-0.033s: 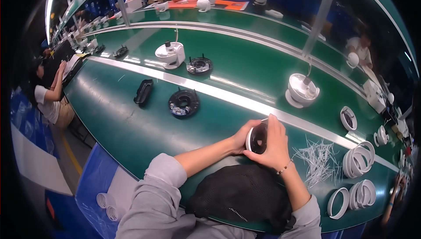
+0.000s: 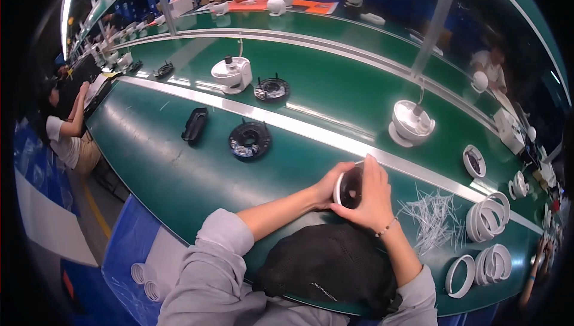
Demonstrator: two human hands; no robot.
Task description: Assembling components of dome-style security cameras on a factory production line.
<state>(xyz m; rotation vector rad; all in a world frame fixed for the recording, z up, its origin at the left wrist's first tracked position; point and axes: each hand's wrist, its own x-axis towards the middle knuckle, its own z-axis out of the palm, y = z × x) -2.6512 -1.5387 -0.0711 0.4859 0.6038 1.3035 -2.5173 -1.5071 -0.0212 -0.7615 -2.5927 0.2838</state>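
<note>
The broad green flat-topped workbench (image 2: pixel 152 146) extends beneath and to the left of both hands. Beyond the hands, past a pale straight rail (image 2: pixel 233 106), runs a glossy green belt-like surface (image 2: pixel 341 98). A black rounded item of perforated fabric (image 2: pixel 326 263) occupies the space between the forearms, on the near side of the hands. A loose heap of thin white strips (image 2: pixel 433 221) lies just to the right of the right hand (image 2: pixel 372 197).

Both hands are closed around a round white-rimmed part with a glossy dark face (image 2: pixel 350 185). The left hand (image 2: pixel 328 186) cups its left side; the right hand curves over its right side, fingers toward the far edge, thumb at the near edge. The part is tilted up on edge between the palms, its longer visible axis directed away from the person. The white rim faces the left hand, the dark face the right palm. Both hands touch it; neither is nearer. Contact behind it cannot be told.

White circular plastic bands (image 2: pixel 475 224) stand farther right, past the heap. A white bowl-shaped plastic unit (image 2: pixel 411 124) stands ahead and to the right; a black ring-shaped plastic base with exposed circuitry (image 2: pixel 265 140), ahead and to the left. A black elongated plastic piece (image 2: pixel 194 126) lies farther left. A slender beaded bracelet (image 2: pixel 386 228) encircles the right wrist
</note>
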